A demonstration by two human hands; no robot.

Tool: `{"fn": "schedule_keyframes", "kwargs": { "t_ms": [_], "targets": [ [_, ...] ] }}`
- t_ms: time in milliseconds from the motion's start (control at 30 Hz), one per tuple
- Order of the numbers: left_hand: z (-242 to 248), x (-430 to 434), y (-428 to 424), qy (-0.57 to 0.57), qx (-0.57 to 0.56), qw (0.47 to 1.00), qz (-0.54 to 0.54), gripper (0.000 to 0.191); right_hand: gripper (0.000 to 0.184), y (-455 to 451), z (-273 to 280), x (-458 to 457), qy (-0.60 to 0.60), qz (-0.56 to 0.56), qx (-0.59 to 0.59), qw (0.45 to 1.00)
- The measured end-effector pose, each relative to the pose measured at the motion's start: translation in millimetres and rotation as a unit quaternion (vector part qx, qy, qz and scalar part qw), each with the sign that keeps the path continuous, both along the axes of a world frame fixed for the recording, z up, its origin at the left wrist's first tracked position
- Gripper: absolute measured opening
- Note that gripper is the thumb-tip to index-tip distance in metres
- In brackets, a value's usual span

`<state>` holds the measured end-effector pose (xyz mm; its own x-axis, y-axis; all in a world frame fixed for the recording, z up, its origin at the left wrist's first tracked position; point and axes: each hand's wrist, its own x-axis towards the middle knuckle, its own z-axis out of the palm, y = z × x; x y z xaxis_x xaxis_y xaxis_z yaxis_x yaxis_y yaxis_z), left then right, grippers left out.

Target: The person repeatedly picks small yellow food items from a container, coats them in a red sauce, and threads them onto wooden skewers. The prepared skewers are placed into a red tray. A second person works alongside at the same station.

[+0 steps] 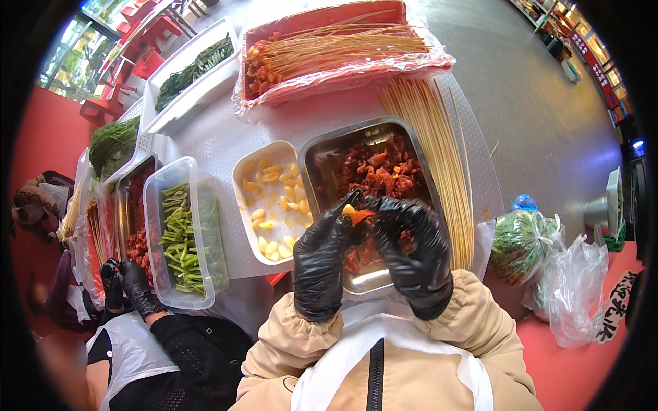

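Observation:
Both my hands wear black gloves and meet over a steel tray (321, 177) of red marinated meat (383, 167). My left hand (324, 257) pinches a pale yellow peeled clove, apparently garlic (348, 210), near its fingertips. A piece of orange-red meat (363, 216) sits between the hands, with the curled fingers of my right hand (414, 251) closed at its right end. Whether a skewer runs through the clove and meat is hidden by the gloves. Left of the steel tray, a white tray (270, 226) holds several loose cloves.
Bamboo skewers (437, 169) lie along the tray's right side. Behind it, a plastic-lined red tray (329, 85) holds loaded skewers. A clear tub (194, 297) of cut green vegetables stands left, near a co-worker's gloved hands (131, 285). Plastic bags (570, 293) are at right.

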<state>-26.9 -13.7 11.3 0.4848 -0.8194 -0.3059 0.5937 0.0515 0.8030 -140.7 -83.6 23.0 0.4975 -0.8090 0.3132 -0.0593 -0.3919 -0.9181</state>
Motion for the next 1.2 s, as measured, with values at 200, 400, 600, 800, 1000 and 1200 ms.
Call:
{"fn": "schedule_keyframes", "kwargs": {
  "t_ms": [200, 400, 600, 800, 1000, 1200],
  "targets": [
    [2, -3, 5, -0.037, 0.022, 0.999, -0.015, 0.030, 0.039, 3, 0, 4, -0.015, 0.017, 0.035, 0.999],
    [-5, 2, 11, -0.129, 0.033, 0.989, -0.069, 0.032, 0.042, -2, -4, -1, -0.049, 0.064, 0.075, 0.994],
    [3, 1, 5, -0.063, 0.017, 0.994, -0.089, 0.038, 0.046, -4, -1, -7, -0.063, 0.080, 0.097, 0.990],
    [8, -1, -1, -0.005, 0.062, 0.989, -0.132, 0.042, 0.050, -6, -13, -15, -0.074, 0.075, 0.074, 0.992],
    [-7, 1, 5, 0.005, 0.027, 0.989, -0.143, 0.034, 0.049, -11, -5, -24, 0.016, 0.064, -0.040, 0.997],
    [7, -11, -5, -0.036, 0.037, 0.991, -0.123, 0.031, 0.024, -24, -5, -90, -0.009, -0.076, 0.086, 0.993]
  ]
}}
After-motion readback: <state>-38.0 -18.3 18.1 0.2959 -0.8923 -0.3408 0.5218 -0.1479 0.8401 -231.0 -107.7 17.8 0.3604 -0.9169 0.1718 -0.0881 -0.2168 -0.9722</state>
